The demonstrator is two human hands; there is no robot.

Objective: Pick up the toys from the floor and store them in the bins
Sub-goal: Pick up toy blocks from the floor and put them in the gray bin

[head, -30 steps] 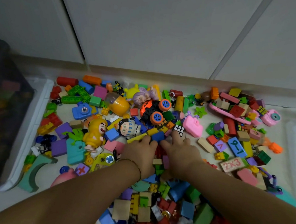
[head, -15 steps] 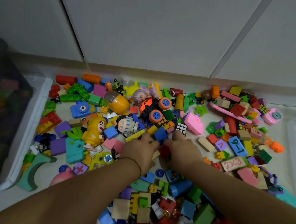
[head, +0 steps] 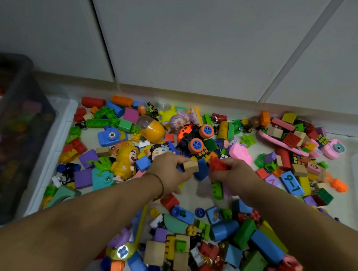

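**Q:** What are you holding?

**A:** My left hand (head: 168, 170) pinches a tan wooden block (head: 191, 166) between thumb and fingers. My right hand (head: 239, 174) is curled round a red studded brick (head: 217, 164). Both toys seem raised just clear of the floor (head: 191, 197), in the middle of the heap. A blue block (head: 201, 172) sits between my hands, touching both loads. I cannot tell which hand carries it.

**Q:** Where do they go?

**A:** Into the dark bin (head: 27, 119) at my left, well apart from here. Through its wall I see colours, so I judge it already has toys in it.

**Q:** How do you carry them well?

**A:** I would press my hands together around the blue block so that nothing slips out on the way. I would lift straight up before swinging left, or the green brick (head: 217, 189) just beneath my right hand and the toy car (head: 195, 137) just beyond may get dragged along. I would let go low over the bin's rim, since hard blocks are likely to bounce.
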